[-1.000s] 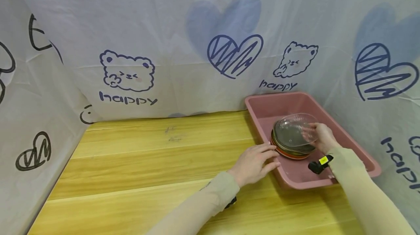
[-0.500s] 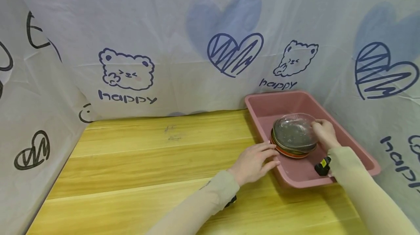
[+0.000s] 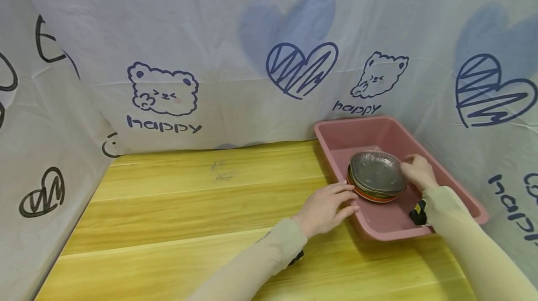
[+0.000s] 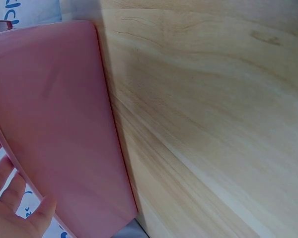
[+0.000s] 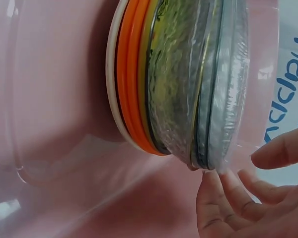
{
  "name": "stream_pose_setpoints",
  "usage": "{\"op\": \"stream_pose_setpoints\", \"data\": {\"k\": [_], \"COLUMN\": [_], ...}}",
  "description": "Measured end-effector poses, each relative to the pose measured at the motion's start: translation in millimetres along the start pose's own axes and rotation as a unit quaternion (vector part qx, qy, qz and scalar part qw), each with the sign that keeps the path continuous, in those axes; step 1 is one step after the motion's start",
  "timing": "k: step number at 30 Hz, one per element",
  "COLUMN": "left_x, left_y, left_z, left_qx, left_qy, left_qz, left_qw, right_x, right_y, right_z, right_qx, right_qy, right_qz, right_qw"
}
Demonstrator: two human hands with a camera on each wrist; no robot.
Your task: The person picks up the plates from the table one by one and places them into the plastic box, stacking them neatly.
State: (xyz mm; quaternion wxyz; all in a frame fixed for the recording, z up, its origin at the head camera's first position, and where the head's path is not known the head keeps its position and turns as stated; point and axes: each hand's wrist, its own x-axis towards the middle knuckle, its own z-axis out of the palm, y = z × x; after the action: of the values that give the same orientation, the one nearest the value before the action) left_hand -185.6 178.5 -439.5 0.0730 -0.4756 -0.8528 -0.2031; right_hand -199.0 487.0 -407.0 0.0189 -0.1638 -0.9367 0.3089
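Note:
A stack of round plates and shallow dishes sits in the pink basin. Its topmost piece is a clear plastic dish; rippled glass, yellow and orange rims and a pale bottom rim show below it. My right hand is at the stack's right side. In the right wrist view its fingertips meet the edge of the upper dishes, while the thumb stands apart from them. My left hand rests its relaxed fingers on the basin's near left rim, with the thumb at the outer wall in the left wrist view.
The basin stands on a wooden table, at its right end. A white cloth printed with hearts and bears hangs behind and at both sides. Black wrist straps show at both cuffs.
The clear dish, earlier tilted up in my right hand's fingers, has come down level onto the stack. The right hand has loosened its pinch. My left hand has stayed at the rim.

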Motion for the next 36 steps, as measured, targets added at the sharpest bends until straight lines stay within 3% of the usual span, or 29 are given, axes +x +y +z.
{"op": "stream_pose_setpoints", "data": {"k": [15,36], "left_x": [1.7,0.0], "left_y": [0.6,-0.1], "left_z": [-0.2,-0.3], "left_qx": [-0.002,-0.005], "left_qy": [-0.002,-0.007], "left_qz": [0.005,-0.005], "left_qw": [1.0,1.0], "right_x": [9,11], "right_y": [4,6], "right_z": [2.4,4.1], "right_qx": [-0.078,-0.073], "right_qy": [-0.04,-0.049], "right_qz": [-0.023,-0.027], "right_qw": [0.996,0.996]}}
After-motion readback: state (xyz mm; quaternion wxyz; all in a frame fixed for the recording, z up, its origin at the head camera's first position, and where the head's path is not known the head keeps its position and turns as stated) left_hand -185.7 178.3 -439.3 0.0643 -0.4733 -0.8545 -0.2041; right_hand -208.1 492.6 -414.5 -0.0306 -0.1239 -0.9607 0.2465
